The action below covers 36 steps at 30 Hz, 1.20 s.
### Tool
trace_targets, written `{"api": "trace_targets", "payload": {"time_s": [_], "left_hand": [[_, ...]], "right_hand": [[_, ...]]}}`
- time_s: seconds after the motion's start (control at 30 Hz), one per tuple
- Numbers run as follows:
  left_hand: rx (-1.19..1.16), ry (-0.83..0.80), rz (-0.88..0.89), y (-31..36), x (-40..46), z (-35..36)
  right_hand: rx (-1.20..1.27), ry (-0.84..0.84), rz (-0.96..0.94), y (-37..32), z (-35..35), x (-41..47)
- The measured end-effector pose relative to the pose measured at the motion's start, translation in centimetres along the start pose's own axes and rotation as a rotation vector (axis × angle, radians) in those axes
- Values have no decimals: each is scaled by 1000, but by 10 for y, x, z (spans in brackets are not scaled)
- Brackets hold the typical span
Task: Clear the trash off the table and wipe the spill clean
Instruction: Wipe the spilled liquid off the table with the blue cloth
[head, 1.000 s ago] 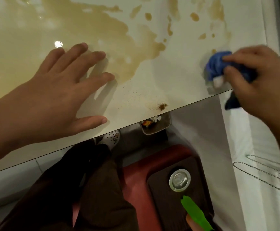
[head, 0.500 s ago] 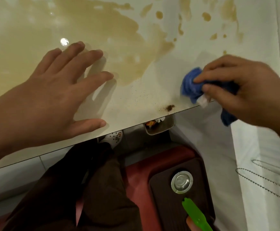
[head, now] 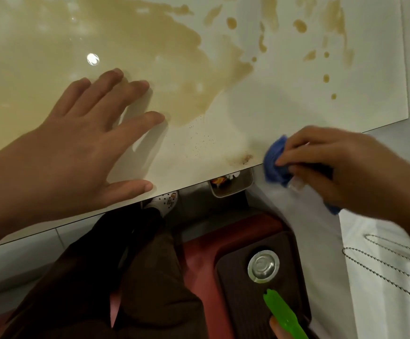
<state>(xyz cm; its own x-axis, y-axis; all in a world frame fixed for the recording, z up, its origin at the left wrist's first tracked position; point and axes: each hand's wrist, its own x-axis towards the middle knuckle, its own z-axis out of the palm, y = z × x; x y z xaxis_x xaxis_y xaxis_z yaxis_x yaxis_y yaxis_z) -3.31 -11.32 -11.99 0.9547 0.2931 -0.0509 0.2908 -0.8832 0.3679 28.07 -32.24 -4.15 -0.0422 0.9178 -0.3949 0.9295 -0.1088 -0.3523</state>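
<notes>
A wide brown spill (head: 150,57) covers much of the glossy white table (head: 284,106), with droplets off to the right. A small dark crumbly stain (head: 246,159) sits at the table's near edge. My right hand (head: 340,172) grips a bunched blue cloth (head: 276,162) right at that edge, just right of the stain, partly hanging past the table. My left hand (head: 76,148) rests flat on the table with its fingers spread, beside the spill's lower rim.
Below the table edge stands a small bin (head: 230,185) with scraps in it. My dark-trousered legs (head: 130,277) and a white shoe (head: 164,203) are under the table. A brown and red seat (head: 260,277) with a metal disc and a green item (head: 284,314) lies at the lower right.
My right hand has dragged the blue cloth from the table's right side down and leftward to the near edge beside the dark stain. The left hand stayed put.
</notes>
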Motion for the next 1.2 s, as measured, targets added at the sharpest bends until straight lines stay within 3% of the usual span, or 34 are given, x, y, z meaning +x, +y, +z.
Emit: {"api": "trace_targets", "payload": {"time_s": [0.13,0.23,0.33,0.43,0.5,0.6,0.77,0.87,1.0,1.2], "left_hand": [[-4,3,-17,3,0,-2],[1,9,-26,5,0,-3],[5,-8,-35,4,-3,-2],[10,-27,-53,2,-7,-5],[15,-29,-61,0,-10,-7],[12,-45,-71,-1,-15,-10],[20,-65,-111,2,-19,-12],[20,-67,-112,2,-22,-15],[32,-51,-118,-2,-29,-16],[21,-77,-139,-3,-34,-17]], "right_hand": [[23,255,253,17,-5,19],[123,391,412,-9,17,54],[156,373,317,-60,47,66],[109,237,-13,-87,62,50],[78,106,-131,-76,54,36],[33,108,-28,-47,26,25],[-21,374,273,-25,11,55],[32,415,251,-62,40,77],[36,296,15,-99,62,57],[-23,354,343,-68,36,24]]}}
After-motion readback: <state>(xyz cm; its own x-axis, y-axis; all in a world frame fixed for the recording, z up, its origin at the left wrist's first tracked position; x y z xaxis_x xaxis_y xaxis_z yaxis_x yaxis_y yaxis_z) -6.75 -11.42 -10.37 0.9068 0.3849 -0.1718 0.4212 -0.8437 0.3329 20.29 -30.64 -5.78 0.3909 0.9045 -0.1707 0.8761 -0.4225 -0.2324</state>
